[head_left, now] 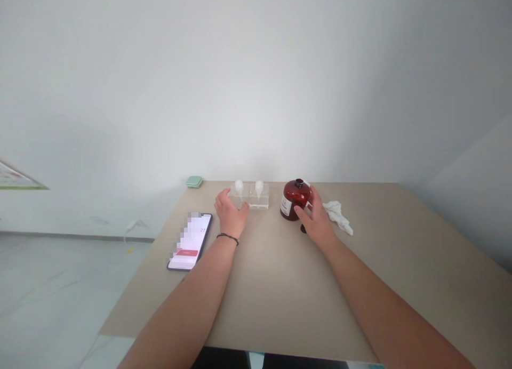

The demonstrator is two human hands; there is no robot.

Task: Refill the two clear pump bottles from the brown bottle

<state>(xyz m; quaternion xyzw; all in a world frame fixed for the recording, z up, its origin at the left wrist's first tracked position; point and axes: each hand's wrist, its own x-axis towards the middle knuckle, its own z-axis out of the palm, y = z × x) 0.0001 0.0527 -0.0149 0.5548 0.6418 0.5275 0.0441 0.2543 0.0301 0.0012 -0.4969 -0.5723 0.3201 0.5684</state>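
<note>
My left hand [232, 213] is curled around the left end of a clear, see-through holder [264, 202], with the thumb at its front and the fingers on its left side. Two white, rounded-top pieces [259, 188] with narrow lower ends stand in the holder. An amber bottle [296, 192] with a white label and an uncovered neck is upright on the table. My right hand [318, 219] grips its right side, thumb toward the front. Partly hidden below that hand is a small black object [303, 229], perhaps a cap.
On the beige table [280, 294], a lit phone [192, 241] lies left of my left forearm. A small green case [194, 182] sits at the back left corner. Crumpled white tissue [338, 216] lies right of the bottle. Behind the table rises a pale wall [256, 91].
</note>
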